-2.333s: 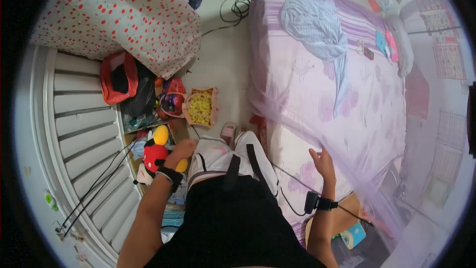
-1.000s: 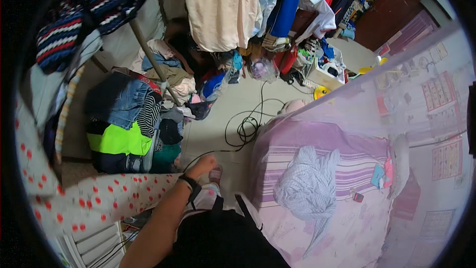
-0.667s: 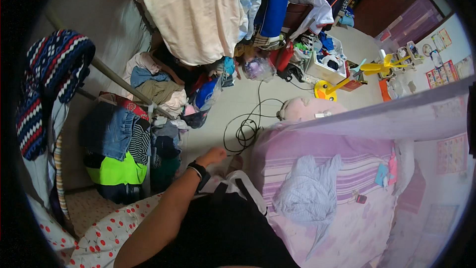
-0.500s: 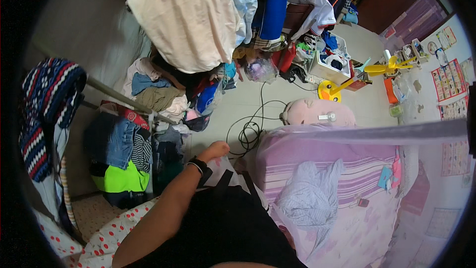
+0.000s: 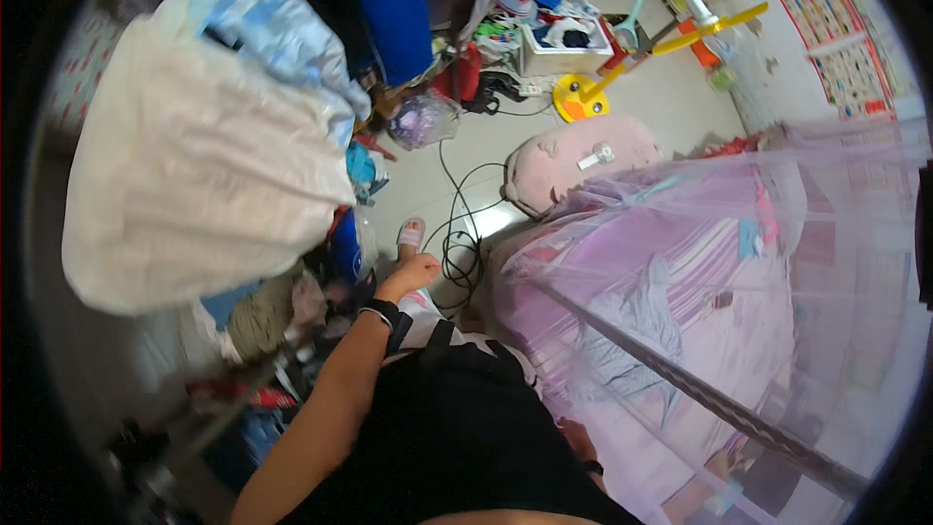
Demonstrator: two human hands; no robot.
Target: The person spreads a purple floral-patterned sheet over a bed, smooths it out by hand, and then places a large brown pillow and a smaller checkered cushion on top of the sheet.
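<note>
Hanging loose and empty just beside the coiled black cable (image 5: 457,258) on the floor, the left hand (image 5: 408,275) is the nearer grip, while the right hand (image 5: 580,442) sits half hidden, its hold unreadable, below the cable

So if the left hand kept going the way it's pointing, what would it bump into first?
Probably nothing for a bit. The left hand is empty and points forward, above a foot in a pale slipper. Farther along lies bare floor, then a clear bag; depth is hard to judge.
</note>
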